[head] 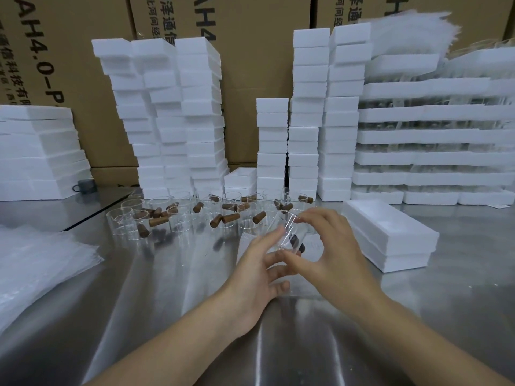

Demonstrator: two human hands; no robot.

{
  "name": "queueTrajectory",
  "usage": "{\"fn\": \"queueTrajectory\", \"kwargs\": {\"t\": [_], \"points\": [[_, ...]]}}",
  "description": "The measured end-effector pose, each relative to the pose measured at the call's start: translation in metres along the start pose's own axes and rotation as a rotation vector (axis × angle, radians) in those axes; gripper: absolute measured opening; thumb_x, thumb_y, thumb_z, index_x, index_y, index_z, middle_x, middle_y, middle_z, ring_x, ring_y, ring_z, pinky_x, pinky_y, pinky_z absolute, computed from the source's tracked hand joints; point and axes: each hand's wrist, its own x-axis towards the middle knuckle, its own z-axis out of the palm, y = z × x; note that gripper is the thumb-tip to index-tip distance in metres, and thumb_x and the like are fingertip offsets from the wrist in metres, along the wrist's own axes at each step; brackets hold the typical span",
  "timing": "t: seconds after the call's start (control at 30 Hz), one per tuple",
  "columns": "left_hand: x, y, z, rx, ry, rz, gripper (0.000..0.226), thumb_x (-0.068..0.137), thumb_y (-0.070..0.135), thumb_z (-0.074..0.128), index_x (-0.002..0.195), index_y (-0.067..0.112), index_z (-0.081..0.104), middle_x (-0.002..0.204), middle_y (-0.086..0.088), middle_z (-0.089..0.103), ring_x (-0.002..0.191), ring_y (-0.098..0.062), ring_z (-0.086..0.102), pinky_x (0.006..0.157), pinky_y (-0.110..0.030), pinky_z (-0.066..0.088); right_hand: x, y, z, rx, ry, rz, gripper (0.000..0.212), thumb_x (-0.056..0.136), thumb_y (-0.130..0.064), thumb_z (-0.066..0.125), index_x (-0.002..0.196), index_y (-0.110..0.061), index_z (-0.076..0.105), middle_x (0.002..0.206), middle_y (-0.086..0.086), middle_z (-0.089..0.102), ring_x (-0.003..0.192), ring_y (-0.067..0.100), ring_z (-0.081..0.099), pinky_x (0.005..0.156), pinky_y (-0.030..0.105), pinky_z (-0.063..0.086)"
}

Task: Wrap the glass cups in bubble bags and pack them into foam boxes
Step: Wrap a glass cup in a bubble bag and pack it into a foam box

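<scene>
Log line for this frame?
right hand: grips tilted glass cup | left hand: touches cup, hold unclear | bubble bag: beneath | foam box: closed

Clear glass cup (284,232) tilted over a flat bubble bag (247,242), closed foam box (390,232) beside.
</scene>
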Motion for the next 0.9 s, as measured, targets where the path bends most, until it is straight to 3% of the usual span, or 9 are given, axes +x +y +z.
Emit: {"fn": "queueTrajectory", "kwargs": {"t": [0.2, 0.3, 0.4, 0.53, 0.63, 0.7, 0.77, 0.83, 0.9], "points": [[0.006, 0.006, -0.005, -0.046, 0.091, 0.026, 0.067, 0.086, 0.067, 0.068, 0.126, 0.014, 0.071, 0.083, -0.007, 0.069, 0.065, -0.015, 0.063, 0.066, -0.033, 0.042, 0.002, -0.001, -0.007, -0.079, -0.177, 0.036, 0.086, 0.078, -0.078, 0.063, 0.153, -0.049, 0.034, 0.136, -0.037, 0.044, 0.128, -0.015, 0.035, 0.103, 0.018, 0.034], [0.007, 0.008, -0.009, -0.034, 0.124, 0.055, 0.064, 0.098, 0.067, 0.056, 0.126, 0.012, 0.072, 0.080, -0.007, 0.064, 0.065, -0.015, 0.059, 0.063, -0.032, 0.036, 0.000, 0.003, -0.008, -0.121, -0.224, 0.051, 0.062, 0.086, -0.080, 0.052, 0.141, -0.053, 0.044, 0.113, -0.042, 0.057, 0.113, -0.022, 0.046, 0.092, 0.014, 0.042], [0.010, 0.009, -0.015, 0.041, 0.116, 0.077, 0.063, 0.099, 0.070, 0.049, 0.121, 0.017, 0.074, 0.078, -0.005, 0.061, 0.065, -0.013, 0.055, 0.064, -0.032, 0.034, -0.001, 0.003, -0.006, -0.059, -0.255, 0.031, 0.036, 0.094, -0.070, 0.050, 0.117, -0.046, 0.066, 0.102, -0.033, 0.067, 0.103, -0.010, 0.061, 0.082, 0.022, 0.051], [0.011, 0.008, -0.015, 0.181, 0.053, 0.124, 0.067, 0.093, 0.082, 0.048, 0.126, 0.030, 0.077, 0.090, -0.001, 0.068, 0.076, -0.011, 0.060, 0.071, -0.031, 0.040, 0.000, 0.003, 0.000, 0.037, -0.238, 0.049, 0.018, 0.100, -0.052, 0.055, 0.095, -0.039, 0.066, 0.085, -0.018, 0.068, 0.084, 0.006, 0.065, 0.075, 0.033, 0.054], [0.016, 0.005, -0.018, 0.474, 0.109, 0.312, 0.078, 0.081, 0.093, 0.045, 0.143, 0.049, 0.059, 0.127, 0.014, 0.069, 0.114, -0.007, 0.064, 0.092, -0.030, 0.049, 0.006, 0.006, 0.000, 0.113, -0.079, 0.176, 0.006, 0.099, -0.035, 0.067, 0.095, -0.039, 0.070, 0.082, -0.020, 0.071, 0.075, 0.006, 0.069, 0.071, 0.026, 0.053], [0.020, 0.002, -0.025, 0.811, 0.050, 0.418, 0.092, 0.078, 0.094, 0.046, 0.160, 0.056, 0.033, 0.143, 0.024, 0.056, 0.132, 0.006, 0.049, 0.107, -0.027, 0.040, 0.010, 0.007, -0.005, 0.227, 0.008, 0.283, 0.008, 0.099, -0.030, 0.069, 0.094, -0.037, 0.072, 0.083, -0.020, 0.073, 0.066, 0.007, 0.072, 0.066, 0.015, 0.049], [0.023, -0.001, -0.036, 1.240, 0.004, 0.424, 0.095, 0.085, 0.086, 0.051, 0.165, 0.056, 0.012, 0.157, 0.026, 0.042, 0.145, 0.003, 0.034, 0.117, -0.033, 0.033, 0.013, 0.008, -0.011, 0.359, 0.065, 0.378, 0.010, 0.101, -0.031, 0.067, 0.095, -0.035, 0.074, 0.087, -0.019, 0.075, 0.060, 0.010, 0.073, 0.066, 0.018, 0.049], [0.025, -0.004, -0.043, 1.547, -0.053, 0.377, 0.085, 0.095, 0.072, 0.053, 0.167, 0.049, 0.014, 0.168, 0.019, 0.034, 0.156, -0.009, 0.025, 0.123, -0.041, 0.026, 0.015, 0.011, -0.017, 0.473, 0.098, 0.497, 0.011, 0.102, -0.033, 0.067, 0.096, -0.031, 0.076, 0.090, -0.015, 0.078, 0.059, 0.013, 0.073, 0.072, 0.031, 0.048], [0.025, -0.002, -0.045, 1.657, -0.086, 0.325, 0.066, 0.101, 0.056, 0.052, 0.163, 0.044, 0.033, 0.166, 0.015, 0.039, 0.155, -0.016, 0.030, 0.121, -0.043, 0.027, 0.017, 0.015, -0.020, 0.554, 0.108, 0.602, 0.012, 0.101, -0.033, 0.067, 0.098, -0.029, 0.077, 0.092, -0.012, 0.079, 0.058, 0.012, 0.071, 0.075, 0.035, 0.046]]}}
